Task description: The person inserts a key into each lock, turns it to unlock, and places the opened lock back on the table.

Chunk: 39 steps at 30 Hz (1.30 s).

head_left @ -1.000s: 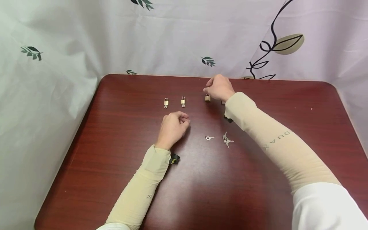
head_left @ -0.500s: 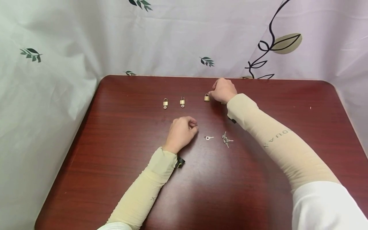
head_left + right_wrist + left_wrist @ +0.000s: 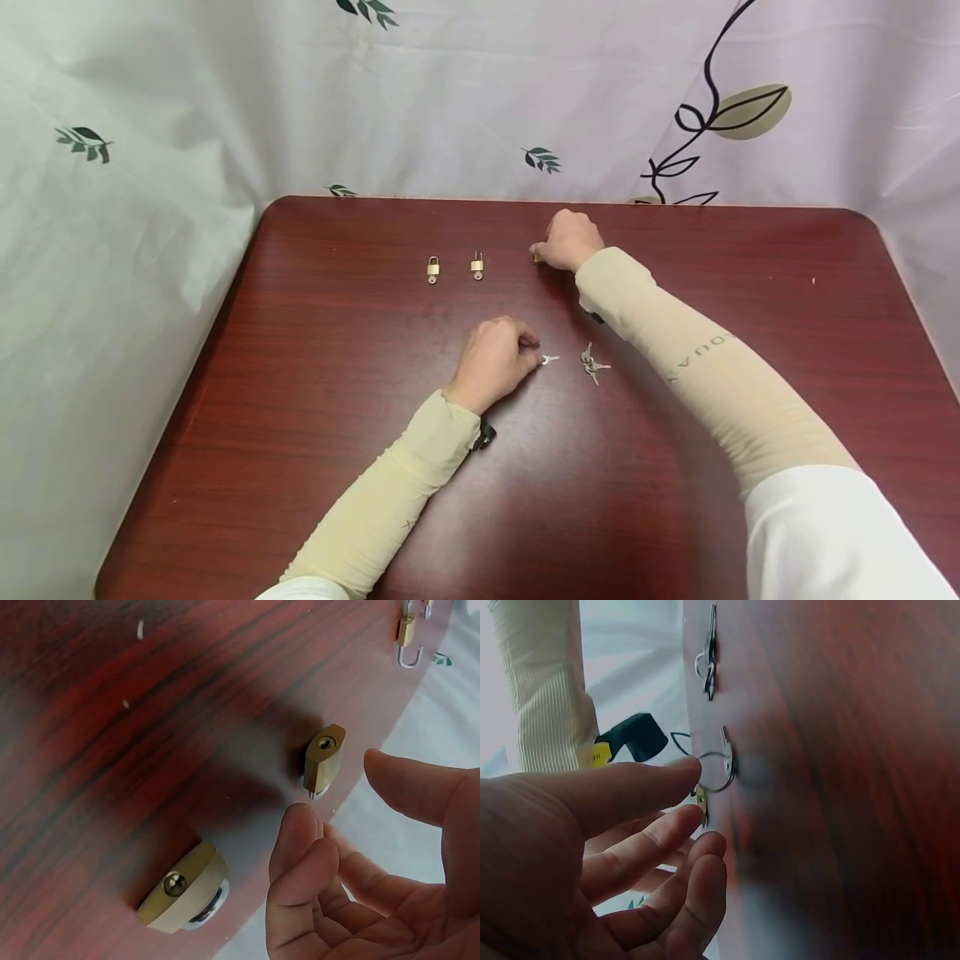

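Observation:
My right hand (image 3: 567, 239) reaches over a small brass padlock (image 3: 324, 761) at the back of the table. In the right wrist view its thumb and fingertips stand apart on either side of that lock, close to it. A larger-looking brass padlock (image 3: 187, 889) lies nearby, hidden behind the hand in the head view. Lower down, my left hand (image 3: 491, 362) comes up to a single key on a ring (image 3: 551, 359). In the left wrist view the thumb tip is right at the ring, while the fingers are spread below it.
Two more brass padlocks, a left one (image 3: 432, 269) and one with its shackle raised (image 3: 477, 267), lie at the back left with keys in them. A bunch of several keys (image 3: 592, 365) lies right of the single key. A patterned curtain (image 3: 450, 100) hangs behind the table (image 3: 300, 400).
My left hand has moved right and toward me, up to the single key. The right hand shifted right, then back left, and now covers most of the small padlock.

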Available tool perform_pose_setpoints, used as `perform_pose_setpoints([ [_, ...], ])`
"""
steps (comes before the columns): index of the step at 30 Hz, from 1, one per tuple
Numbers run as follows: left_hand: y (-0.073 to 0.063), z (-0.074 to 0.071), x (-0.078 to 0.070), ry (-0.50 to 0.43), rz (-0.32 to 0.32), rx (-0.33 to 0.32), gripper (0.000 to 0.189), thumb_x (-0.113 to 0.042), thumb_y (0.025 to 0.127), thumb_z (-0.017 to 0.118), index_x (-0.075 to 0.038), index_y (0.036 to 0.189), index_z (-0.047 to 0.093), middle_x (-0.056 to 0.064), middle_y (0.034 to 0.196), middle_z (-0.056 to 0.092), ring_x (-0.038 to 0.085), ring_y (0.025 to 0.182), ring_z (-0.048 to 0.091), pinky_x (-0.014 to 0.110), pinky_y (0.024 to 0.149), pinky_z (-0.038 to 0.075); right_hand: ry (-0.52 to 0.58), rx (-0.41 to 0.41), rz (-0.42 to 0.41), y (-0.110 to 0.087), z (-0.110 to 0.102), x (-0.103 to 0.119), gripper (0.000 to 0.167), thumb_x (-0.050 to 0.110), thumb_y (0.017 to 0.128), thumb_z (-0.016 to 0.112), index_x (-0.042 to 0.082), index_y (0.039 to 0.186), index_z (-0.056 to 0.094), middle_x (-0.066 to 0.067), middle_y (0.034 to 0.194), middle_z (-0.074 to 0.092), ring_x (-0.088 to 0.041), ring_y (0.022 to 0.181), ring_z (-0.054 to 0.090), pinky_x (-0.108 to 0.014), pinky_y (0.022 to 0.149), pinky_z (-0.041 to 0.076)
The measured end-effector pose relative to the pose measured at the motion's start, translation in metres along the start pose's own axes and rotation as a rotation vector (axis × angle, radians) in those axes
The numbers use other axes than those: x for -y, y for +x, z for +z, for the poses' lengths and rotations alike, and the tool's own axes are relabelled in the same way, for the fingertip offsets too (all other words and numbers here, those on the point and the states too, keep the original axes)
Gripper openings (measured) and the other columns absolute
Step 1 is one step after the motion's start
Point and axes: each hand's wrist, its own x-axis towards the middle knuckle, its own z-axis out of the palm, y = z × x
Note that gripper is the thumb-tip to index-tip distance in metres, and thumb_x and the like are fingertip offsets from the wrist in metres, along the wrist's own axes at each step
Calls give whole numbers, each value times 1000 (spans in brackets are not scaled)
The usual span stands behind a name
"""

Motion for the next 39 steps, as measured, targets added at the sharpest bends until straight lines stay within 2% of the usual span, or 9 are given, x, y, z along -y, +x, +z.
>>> perform_pose_setpoints([
  [4,-1,2,-4,2,1,24,20,-23,81,85,-15,98,80,-3,95,74,16,90,69,33,78,53,-5,-15,-8,1,3,1,33,32,94,67,9,71,64,-3,62,56,-24,66,57,-36,64,47],
  [8,-1,5,-8,45,22,26,24,-29,78,87,-16,97,80,-2,93,73,17,88,69,34,76,53,-9,-8,1,3,5,3,39,33,94,68,10,64,57,0,55,47,-23,63,55,-36,63,46],
  [13,-1,7,-12,151,57,18,22,-31,78,86,-19,95,81,-3,91,73,17,87,71,38,74,53,-22,5,17,4,6,4,36,33,92,71,10,68,57,-4,65,52,-27,72,57,-40,71,49],
  [18,-1,9,-14,206,74,21,13,-27,78,85,-21,89,81,-1,86,73,19,82,71,39,69,53,-29,-1,13,5,6,3,29,28,90,72,8,74,59,-8,78,60,-31,81,60,-43,79,51],
  [24,0,11,-15,229,62,18,8,-26,79,84,-22,86,81,-2,86,73,18,81,71,39,69,52,2,-23,3,6,9,3,20,22,88,73,6,81,62,-9,88,61,-32,89,60,-44,85,51],
  [32,1,12,-15,227,46,24,7,-27,80,85,-22,82,80,-3,85,73,17,81,71,37,70,53,24,-33,-4,5,10,4,19,19,87,74,6,78,63,-8,83,62,-29,83,59,-42,80,52],
  [39,3,11,-16,230,30,52,10,-26,79,86,-22,78,77,-5,81,71,16,76,70,37,66,54,30,-25,10,5,10,5,18,20,87,75,4,89,67,-11,93,66,-30,88,62,-42,81,54],
])
